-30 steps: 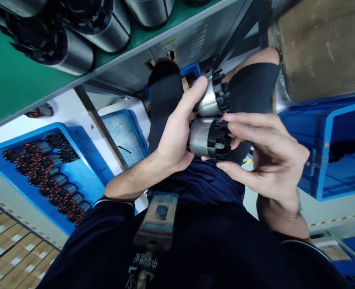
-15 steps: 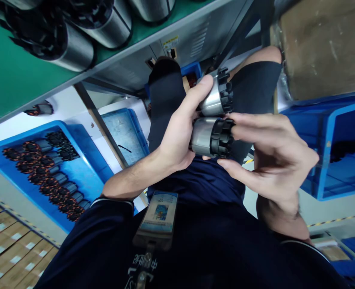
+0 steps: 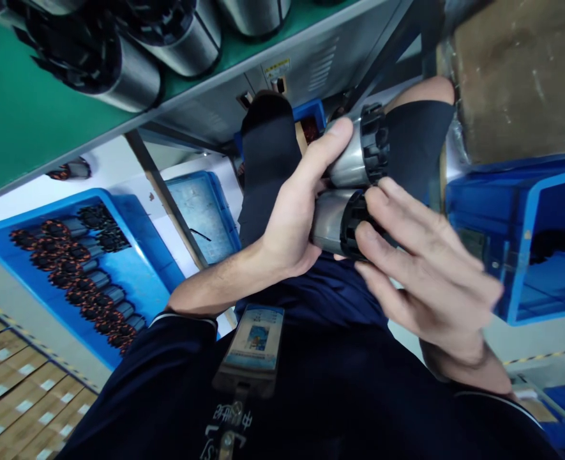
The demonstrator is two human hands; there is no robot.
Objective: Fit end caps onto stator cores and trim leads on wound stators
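Two silver metal cylinders with toothed black plastic ends, which look like motor stators, sit side by side in my left hand (image 3: 289,211). Its thumb lies over the upper stator (image 3: 346,160), whose black end points right. The lower stator (image 3: 329,220) is tucked below it, nearly touching, against the palm. My right hand (image 3: 430,275) has its fingertips over the black end of the lower stator, with the thumb at its lower edge. Those fingers hide most of that end and are slightly blurred.
Larger silver cylinders (image 3: 141,76) with black ends stand on the green bench (image 3: 14,121). A blue crate (image 3: 143,255) at left holds rows of copper-wound parts (image 3: 76,268). At right are a wrapped carton (image 3: 521,83) and another blue crate (image 3: 514,255). A bench leg (image 3: 160,185) stands beyond my left arm.
Both stators have shifted slightly right with my left hand. My right fingers have moved from the edge of the lower stator's black end to lie across it, covering more of it.
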